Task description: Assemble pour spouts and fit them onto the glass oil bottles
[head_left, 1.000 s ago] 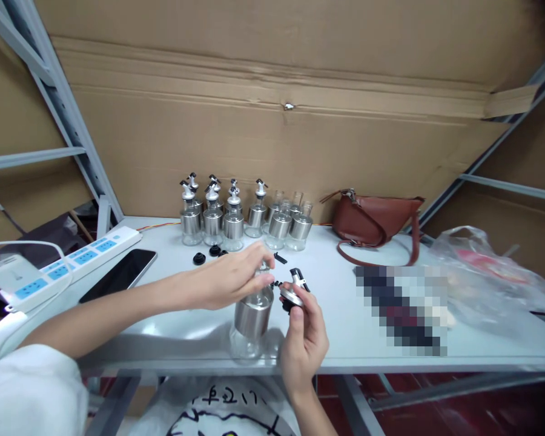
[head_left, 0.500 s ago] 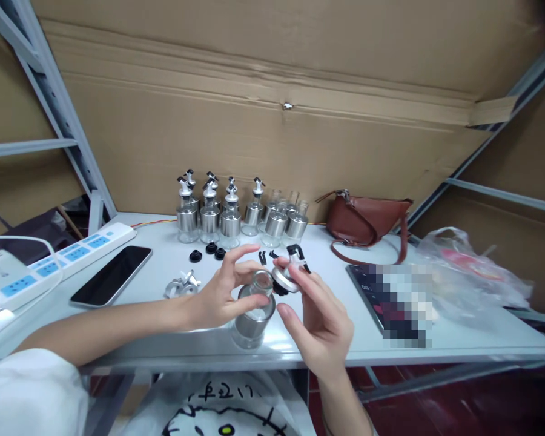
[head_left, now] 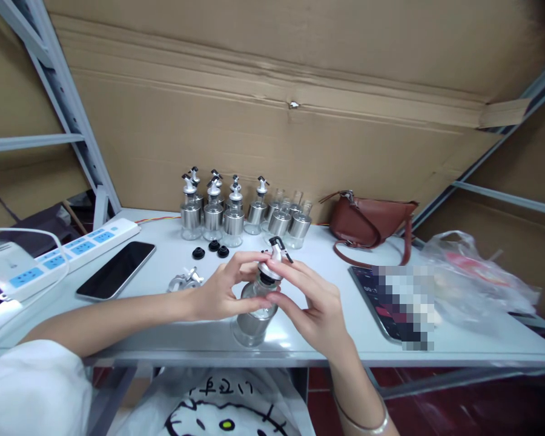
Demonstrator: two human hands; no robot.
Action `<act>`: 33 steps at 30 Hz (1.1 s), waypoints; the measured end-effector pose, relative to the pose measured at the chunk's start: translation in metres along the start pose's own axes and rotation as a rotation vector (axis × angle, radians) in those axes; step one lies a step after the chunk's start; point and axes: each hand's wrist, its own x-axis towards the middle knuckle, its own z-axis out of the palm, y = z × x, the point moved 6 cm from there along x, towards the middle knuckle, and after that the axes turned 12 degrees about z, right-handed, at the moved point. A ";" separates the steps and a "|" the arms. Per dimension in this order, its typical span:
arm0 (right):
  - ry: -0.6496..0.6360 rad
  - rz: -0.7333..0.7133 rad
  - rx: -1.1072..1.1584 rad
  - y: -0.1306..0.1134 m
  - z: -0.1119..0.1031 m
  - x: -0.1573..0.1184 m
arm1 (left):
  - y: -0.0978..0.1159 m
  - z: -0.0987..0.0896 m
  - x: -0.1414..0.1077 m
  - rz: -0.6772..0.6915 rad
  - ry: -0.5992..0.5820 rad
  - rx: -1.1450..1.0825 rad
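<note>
A glass bottle with a steel band (head_left: 253, 322) stands near the table's front edge, slightly tilted. Around its neck my left hand (head_left: 229, 287) is closed, thumb in front and fingers behind. The silver pourer top with a black lever (head_left: 272, 266) sits at the bottle's mouth, its black stopper at the opening. My right hand (head_left: 311, 306) grips this pourer between fingers and thumb. How deep the stopper sits cannot be made out.
Behind stand several bottles with pourers (head_left: 213, 217) and several open ones (head_left: 300, 225). Black stoppers (head_left: 198, 253), silver parts (head_left: 186, 280), a phone (head_left: 117, 270), a power strip (head_left: 79, 247), a brown bag (head_left: 372, 224), a tablet (head_left: 375, 297) and a plastic bag (head_left: 481, 278) lie around.
My right hand has moved left with the pourer, from beside the bottle onto its mouth. My left hand still holds the neck, and the view has shifted slightly.
</note>
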 end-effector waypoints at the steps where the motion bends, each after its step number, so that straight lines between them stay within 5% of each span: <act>1: -0.012 0.000 -0.002 0.000 -0.001 0.000 | 0.000 0.000 0.000 0.012 -0.003 0.000; 33: 0.043 -0.076 -0.050 -0.011 0.000 -0.008 | 0.007 -0.002 -0.002 0.129 -0.085 0.125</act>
